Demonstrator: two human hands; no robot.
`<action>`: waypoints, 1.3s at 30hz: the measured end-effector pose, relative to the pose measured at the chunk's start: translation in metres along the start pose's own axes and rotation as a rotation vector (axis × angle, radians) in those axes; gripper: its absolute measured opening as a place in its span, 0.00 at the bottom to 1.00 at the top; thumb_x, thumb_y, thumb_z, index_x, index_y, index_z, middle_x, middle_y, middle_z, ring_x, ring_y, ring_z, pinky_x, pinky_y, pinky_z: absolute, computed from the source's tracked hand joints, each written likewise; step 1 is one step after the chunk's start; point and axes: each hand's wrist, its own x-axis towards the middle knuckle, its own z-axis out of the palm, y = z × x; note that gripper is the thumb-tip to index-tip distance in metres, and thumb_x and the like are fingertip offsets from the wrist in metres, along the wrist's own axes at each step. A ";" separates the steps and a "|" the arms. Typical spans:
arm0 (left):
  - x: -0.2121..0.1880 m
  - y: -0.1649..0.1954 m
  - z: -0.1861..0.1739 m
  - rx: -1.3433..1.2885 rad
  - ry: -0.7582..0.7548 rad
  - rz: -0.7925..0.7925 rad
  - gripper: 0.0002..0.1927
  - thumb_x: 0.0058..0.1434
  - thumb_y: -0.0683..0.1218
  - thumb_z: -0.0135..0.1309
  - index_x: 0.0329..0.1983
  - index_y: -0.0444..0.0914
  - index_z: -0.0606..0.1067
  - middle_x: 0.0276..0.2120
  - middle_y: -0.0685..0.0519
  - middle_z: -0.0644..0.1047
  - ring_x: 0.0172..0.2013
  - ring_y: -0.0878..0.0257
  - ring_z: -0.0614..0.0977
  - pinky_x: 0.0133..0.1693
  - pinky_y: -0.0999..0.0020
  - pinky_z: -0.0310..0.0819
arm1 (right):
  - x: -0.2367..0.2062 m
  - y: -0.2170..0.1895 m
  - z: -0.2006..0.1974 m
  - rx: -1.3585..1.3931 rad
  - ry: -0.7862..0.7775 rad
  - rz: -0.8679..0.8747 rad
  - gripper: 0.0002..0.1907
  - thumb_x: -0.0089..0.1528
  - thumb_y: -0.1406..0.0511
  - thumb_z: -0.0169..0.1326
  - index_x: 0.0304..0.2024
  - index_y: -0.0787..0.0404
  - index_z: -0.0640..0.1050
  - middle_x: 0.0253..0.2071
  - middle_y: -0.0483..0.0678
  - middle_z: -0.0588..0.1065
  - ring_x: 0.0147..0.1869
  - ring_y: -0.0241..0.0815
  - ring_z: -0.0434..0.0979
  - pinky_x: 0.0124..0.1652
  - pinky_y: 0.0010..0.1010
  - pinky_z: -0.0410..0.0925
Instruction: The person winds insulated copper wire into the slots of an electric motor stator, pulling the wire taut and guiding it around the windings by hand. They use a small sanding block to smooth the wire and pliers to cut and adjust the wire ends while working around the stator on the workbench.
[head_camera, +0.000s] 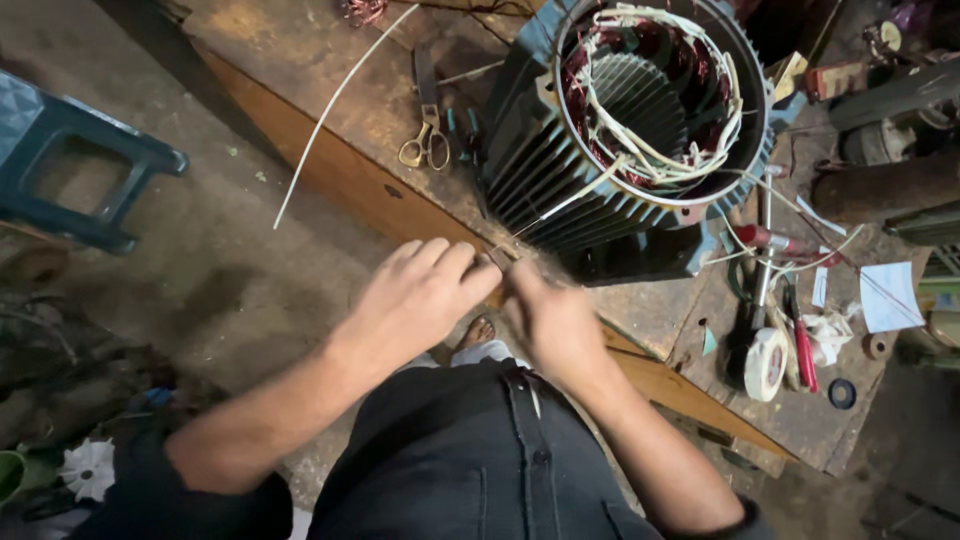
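hands (490, 295) pinching white sleeve (570, 200); motor stator (640, 130) beside; scissors (425, 145) near

blue finned motor housing (560, 190), white sleeved leads (660, 160), gold-handled scissors (426, 140)

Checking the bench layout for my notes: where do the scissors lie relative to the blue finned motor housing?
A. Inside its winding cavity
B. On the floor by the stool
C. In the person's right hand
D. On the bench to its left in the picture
D: the scissors lie flat on the workbench, left of the motor housing in the picture, away from both hands.
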 end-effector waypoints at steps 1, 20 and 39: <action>-0.001 0.001 0.001 0.002 -0.015 -0.010 0.13 0.57 0.44 0.51 0.45 0.42 0.75 0.33 0.52 0.73 0.38 0.56 0.78 0.42 0.60 0.73 | -0.001 0.002 0.000 -0.006 -0.015 0.049 0.11 0.61 0.66 0.53 0.46 0.60 0.73 0.26 0.61 0.75 0.30 0.64 0.78 0.29 0.50 0.70; 0.004 0.014 0.063 -0.768 -0.090 -0.538 0.06 0.67 0.42 0.51 0.46 0.39 0.74 0.35 0.44 0.83 0.36 0.50 0.85 0.36 0.61 0.79 | -0.013 0.022 0.000 -0.045 0.100 0.148 0.07 0.65 0.64 0.55 0.42 0.59 0.72 0.27 0.56 0.77 0.31 0.60 0.80 0.30 0.48 0.70; 0.006 0.004 -0.010 0.084 -0.084 0.009 0.14 0.55 0.43 0.51 0.45 0.43 0.74 0.31 0.53 0.72 0.35 0.57 0.78 0.39 0.61 0.73 | 0.000 0.012 0.009 -0.133 0.080 -0.088 0.09 0.57 0.66 0.59 0.37 0.58 0.73 0.22 0.53 0.74 0.23 0.57 0.76 0.24 0.46 0.69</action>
